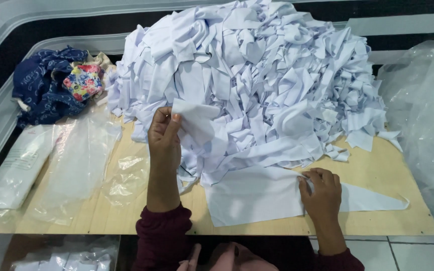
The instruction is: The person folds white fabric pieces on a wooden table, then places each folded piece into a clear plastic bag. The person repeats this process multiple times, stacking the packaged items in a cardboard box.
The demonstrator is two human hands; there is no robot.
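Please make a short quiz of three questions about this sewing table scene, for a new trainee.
1. True or false: the left hand holds a white fabric piece raised off the table.
2. What does the right hand press on? A) the blue cloth bundle B) the flat white fabric sheet C) the clear plastic bags
3. What colour is the big scrap pile?

Key: 1 true; 2 B; 3 white.
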